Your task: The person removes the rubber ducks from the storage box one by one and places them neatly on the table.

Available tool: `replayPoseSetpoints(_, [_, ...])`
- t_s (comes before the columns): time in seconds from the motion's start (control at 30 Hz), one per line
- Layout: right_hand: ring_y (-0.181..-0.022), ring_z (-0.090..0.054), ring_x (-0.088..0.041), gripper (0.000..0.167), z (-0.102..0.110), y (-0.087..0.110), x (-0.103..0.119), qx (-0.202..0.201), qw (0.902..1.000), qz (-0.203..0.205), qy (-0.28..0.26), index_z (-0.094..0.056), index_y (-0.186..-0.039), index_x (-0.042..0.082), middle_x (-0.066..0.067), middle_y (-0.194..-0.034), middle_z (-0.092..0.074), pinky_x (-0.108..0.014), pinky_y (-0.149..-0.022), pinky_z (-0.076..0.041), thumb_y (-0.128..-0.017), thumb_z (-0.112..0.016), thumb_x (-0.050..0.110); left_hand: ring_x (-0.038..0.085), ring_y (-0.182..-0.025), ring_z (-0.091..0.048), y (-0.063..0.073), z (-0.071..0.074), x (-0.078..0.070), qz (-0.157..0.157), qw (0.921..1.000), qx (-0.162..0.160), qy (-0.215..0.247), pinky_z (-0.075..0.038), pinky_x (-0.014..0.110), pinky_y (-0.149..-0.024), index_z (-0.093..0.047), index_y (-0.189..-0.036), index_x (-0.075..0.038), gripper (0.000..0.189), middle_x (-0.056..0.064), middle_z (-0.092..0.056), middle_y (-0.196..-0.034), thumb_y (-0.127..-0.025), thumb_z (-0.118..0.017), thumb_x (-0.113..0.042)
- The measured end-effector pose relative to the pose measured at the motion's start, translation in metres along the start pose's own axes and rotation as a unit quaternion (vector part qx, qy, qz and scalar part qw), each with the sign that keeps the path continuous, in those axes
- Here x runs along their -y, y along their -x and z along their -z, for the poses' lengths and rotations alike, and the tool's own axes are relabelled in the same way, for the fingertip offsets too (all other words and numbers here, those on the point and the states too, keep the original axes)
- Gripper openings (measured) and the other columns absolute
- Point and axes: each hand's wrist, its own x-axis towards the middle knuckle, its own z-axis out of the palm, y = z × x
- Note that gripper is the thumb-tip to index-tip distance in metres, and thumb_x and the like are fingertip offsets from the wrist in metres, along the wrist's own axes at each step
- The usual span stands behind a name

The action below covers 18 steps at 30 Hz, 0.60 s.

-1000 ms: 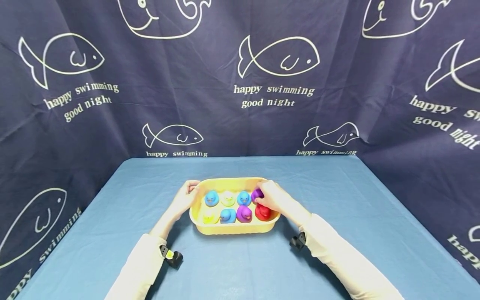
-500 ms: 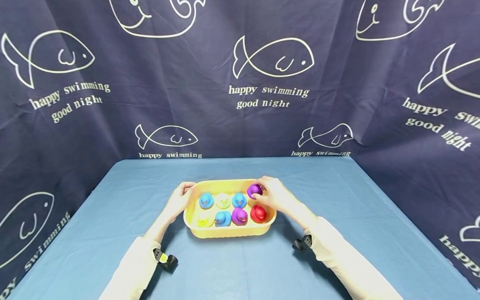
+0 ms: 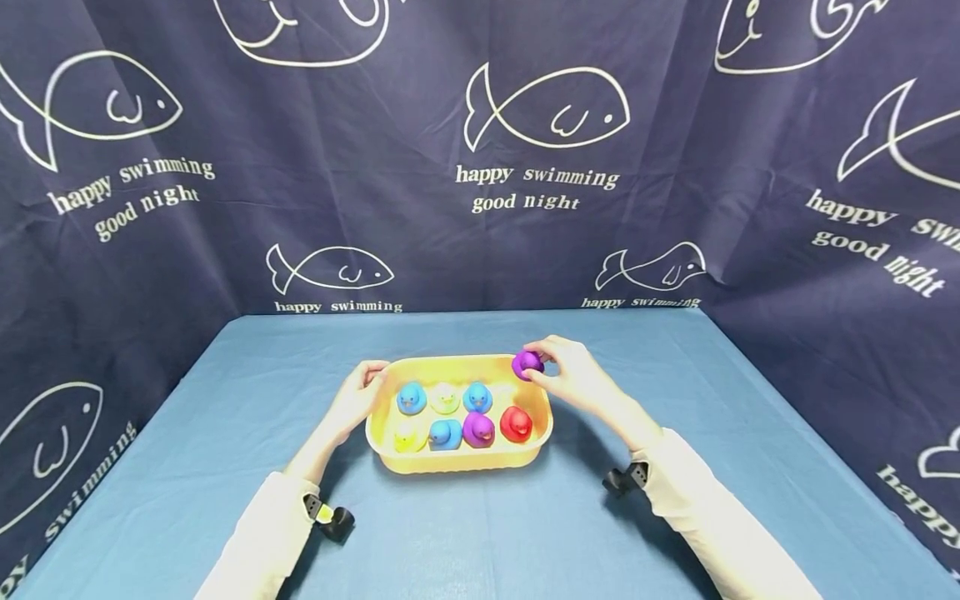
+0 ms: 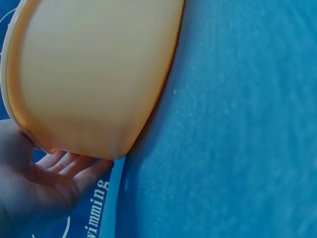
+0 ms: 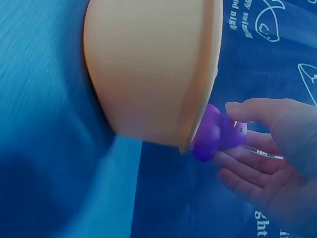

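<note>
A pale yellow plastic basin [image 3: 453, 461] stands on the blue cloth. In the head view, my left hand [image 3: 354, 398] holds its left end; the left wrist view shows the thumb at the rim and the fingers against the end wall. My right hand [image 3: 581, 377] pinches a purple rubber duck [image 3: 527, 365] between thumb and fingers at the basin's back right rim. From the right wrist, that duck [image 5: 217, 133] appears tilted just beyond the rim. Inside the basin sit several more ducks, among them a red duck [image 3: 516, 424] and another purple duck [image 3: 478, 429].
Blue ducks [image 3: 411, 398] and pale yellow ducks [image 3: 410, 437] fill the left and middle of the basin. Blue cloth [image 3: 450, 533] covers the table. A dark curtain [image 3: 420, 192] with white fish prints hangs behind and at the sides.
My right hand has lifted the purple duck from the basin's back right corner, up and right to the rim. The left hand stays at the left end. The head view has shifted slightly.
</note>
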Motion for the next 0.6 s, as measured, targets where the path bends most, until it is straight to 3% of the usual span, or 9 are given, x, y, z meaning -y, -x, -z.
replayPoseSetpoints(0.37, [-0.084, -0.065, -0.026, 0.035, 0.011, 0.009, -0.016, 0.004, 0.9998, -0.016, 0.012, -0.065, -0.107, -0.004, -0.015, -0.096, -0.068, -0.042, -0.079, -0.053, -0.076, -0.076, 0.008, 0.030, -0.107, -0.055, -0.001, 0.001, 0.004, -0.030, 0.9994, 0.006, 0.013, -0.042, 0.018, -0.082, -0.049, -0.123, 0.004, 0.030, 0.024, -0.059, -0.115, -0.099, -0.046, -0.014])
replayPoseSetpoints(0.6, [-0.084, -0.066, -0.027, 0.035, 0.016, 0.016, -0.027, 0.000, 0.9997, -0.014, 0.018, -0.065, -0.108, -0.005, -0.016, -0.095, -0.067, -0.042, -0.080, -0.053, -0.076, -0.075, 0.006, 0.028, -0.104, -0.055, -0.001, 0.001, 0.004, -0.033, 0.9993, 0.008, 0.012, -0.043, 0.018, -0.081, -0.049, -0.123, 0.003, 0.028, 0.023, -0.060, -0.113, -0.099, -0.044, -0.011])
